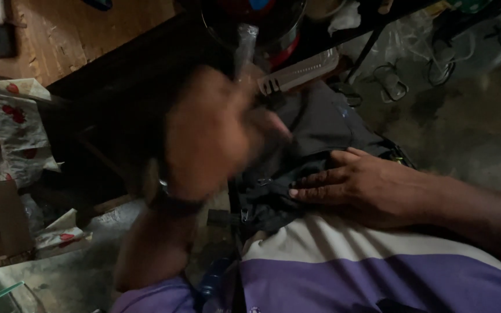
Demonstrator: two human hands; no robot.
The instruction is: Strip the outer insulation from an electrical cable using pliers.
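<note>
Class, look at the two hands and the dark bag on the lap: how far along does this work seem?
Nothing looks finished. In hand: the right hand lies flat on the dark bag; the left hand is raised above it, blurred, its grip unclear. Left: the bag, crumpled on the lap, strap and buckle loose.

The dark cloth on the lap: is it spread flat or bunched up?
Bunched up: the dark cloth lies in folds and creases, with the right hand pressed flat on it.

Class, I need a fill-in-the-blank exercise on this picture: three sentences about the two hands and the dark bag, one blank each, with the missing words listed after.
1. The right hand lies flat on a dark ____.
2. The left hand is raised and looks ____ in the picture.
3. The shirt has white and ____ stripes.

Missing words: bag; blurred; purple
</note>
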